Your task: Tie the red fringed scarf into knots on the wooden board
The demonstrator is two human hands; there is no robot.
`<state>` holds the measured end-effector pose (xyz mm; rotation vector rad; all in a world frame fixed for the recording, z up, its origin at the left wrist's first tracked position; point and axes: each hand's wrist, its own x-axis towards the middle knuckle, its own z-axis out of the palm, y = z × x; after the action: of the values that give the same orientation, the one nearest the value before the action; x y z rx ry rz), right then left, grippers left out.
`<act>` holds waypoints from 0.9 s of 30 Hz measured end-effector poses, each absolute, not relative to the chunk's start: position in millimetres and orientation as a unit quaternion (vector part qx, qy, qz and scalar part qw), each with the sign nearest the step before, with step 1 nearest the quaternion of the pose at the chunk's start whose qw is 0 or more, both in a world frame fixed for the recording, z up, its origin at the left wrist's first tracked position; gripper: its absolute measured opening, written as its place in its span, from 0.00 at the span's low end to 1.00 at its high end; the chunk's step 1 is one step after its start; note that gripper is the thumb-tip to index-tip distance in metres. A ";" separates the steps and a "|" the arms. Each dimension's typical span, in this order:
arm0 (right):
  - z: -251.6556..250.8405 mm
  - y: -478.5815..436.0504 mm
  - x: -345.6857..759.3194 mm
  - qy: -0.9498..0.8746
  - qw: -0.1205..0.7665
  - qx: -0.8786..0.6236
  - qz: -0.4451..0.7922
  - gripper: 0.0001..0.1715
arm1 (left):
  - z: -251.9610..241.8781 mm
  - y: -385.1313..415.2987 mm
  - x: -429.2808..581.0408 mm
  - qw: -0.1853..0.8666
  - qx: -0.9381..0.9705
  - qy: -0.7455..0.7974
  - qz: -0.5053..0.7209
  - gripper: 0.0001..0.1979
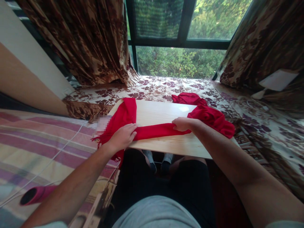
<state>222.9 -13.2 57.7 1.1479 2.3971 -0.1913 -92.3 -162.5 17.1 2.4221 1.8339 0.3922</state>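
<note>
Pressing flat on a red scarf (156, 130) near the front edge of the wooden board (163, 114), the left hand (123, 136) holds its left fold while the right hand (182, 124) pinches the strip; bunched cloth spills over the board's right corner.

Place: I am looking at a home, most likely a bedroom with a window nook.
Window: a large dark-framed window (180, 38) fills the far side, and I see green trees behind the glass.
Curtains: heavy brown floral curtains (78, 41) hang at both sides of it.
Seat: a cloth (152, 88) in a matching floral print covers the ledge under the window.
Bedding: on my left lies a striped blanket (42, 142) in pink and cream.
Board: a pale wooden board (161, 114) serves as a small table.
Small goods: a pink tube-shaped household gadget (35, 194) rests on the blanket.
</note>
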 end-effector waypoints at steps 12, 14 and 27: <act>55.1 -10.9 222.7 0.876 0.255 0.408 -0.040 0.22 | 13.5 -128.5 -74.2 -0.038 0.745 0.666 0.029 0.21; 53.9 -9.9 223.2 0.877 0.254 0.405 -0.039 0.23 | 14.5 -126.9 -73.6 -0.030 0.743 0.668 0.023 0.22; 58.7 -8.6 227.2 0.891 0.238 0.385 -0.045 0.28 | 17.0 -124.6 -68.8 -0.029 0.729 0.683 -0.034 0.28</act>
<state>227.2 -8.6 58.7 1.0542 2.4404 -0.1240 -68.8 -124.6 17.0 2.3334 2.1873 -0.1097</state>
